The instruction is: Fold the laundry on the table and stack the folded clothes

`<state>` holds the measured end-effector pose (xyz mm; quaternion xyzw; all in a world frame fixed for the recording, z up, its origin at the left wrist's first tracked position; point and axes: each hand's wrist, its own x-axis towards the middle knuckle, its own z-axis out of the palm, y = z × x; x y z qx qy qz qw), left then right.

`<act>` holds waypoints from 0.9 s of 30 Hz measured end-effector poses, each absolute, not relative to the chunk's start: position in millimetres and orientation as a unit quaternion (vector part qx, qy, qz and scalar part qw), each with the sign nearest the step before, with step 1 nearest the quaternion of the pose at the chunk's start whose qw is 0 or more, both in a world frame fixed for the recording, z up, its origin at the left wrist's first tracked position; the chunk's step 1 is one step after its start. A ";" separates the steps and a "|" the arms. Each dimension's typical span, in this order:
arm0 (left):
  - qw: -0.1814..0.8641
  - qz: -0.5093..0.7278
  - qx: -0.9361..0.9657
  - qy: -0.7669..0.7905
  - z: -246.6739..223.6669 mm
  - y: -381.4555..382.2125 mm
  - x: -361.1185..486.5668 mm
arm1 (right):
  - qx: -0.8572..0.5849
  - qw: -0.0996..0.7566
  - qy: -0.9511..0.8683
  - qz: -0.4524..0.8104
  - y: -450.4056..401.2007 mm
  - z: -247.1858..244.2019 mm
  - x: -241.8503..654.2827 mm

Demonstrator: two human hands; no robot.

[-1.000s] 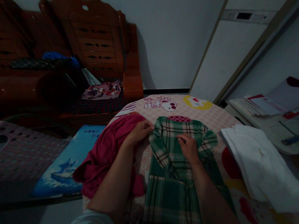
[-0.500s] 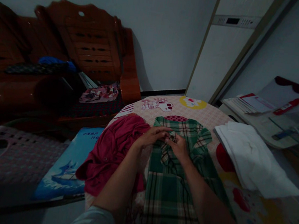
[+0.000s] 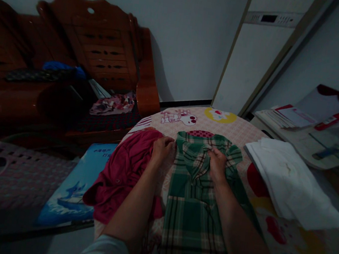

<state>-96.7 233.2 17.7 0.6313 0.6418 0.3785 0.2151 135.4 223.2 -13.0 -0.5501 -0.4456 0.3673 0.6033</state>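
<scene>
A green plaid shirt lies spread out lengthwise on the round table. My right hand pinches its cloth near the collar, on the right side of the neck opening. To the left of the shirt, my left hand is closed, fingertips close to the shirt's upper left edge. What those fingers hold, if anything, is too small to make out. Beneath and beside my left wrist lies a crumpled dark red garment, with a button showing.
A patterned tablecloth covers the table. Folded white cloth rests at the right edge. A blue printed bag and pink woven chair stand left, before a wooden bench. Papers lie on a side table.
My hands have parted from the middle of the collar, the left going left to the shirt's edge and the right slightly right. The bunched collar cloth now lies flatter and more open.
</scene>
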 end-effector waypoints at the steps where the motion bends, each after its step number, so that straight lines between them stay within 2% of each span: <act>1: 0.211 0.372 0.636 0.643 18.3 232.6 -95.1 | -0.560 0.589 -0.460 0.358 224.3 -14.2 137.6; 6: 0.209 0.368 0.647 0.634 15.7 232.6 -92.0 | -0.621 0.546 -0.490 0.274 230.1 -21.8 149.1; 11: 0.199 0.361 0.662 0.626 17.1 231.7 -91.7 | -0.643 0.555 -0.459 0.262 229.4 -20.2 156.6; 14: 0.202 0.357 0.661 0.628 18.3 231.9 -91.9 | -0.643 0.528 -0.501 0.237 225.6 -13.0 154.8; 18: 0.201 0.349 0.656 0.638 20.2 231.9 -90.7 | -0.629 0.453 -0.607 0.174 220.8 -2.3 144.2; 23: 0.207 0.347 0.649 0.645 23.0 227.9 -85.2 | -0.682 0.266 -0.674 0.097 216.8 3.9 133.4; 27: 0.214 0.368 0.644 0.636 17.5 228.4 -82.2 | -0.697 0.222 -0.677 0.081 216.5 4.8 134.5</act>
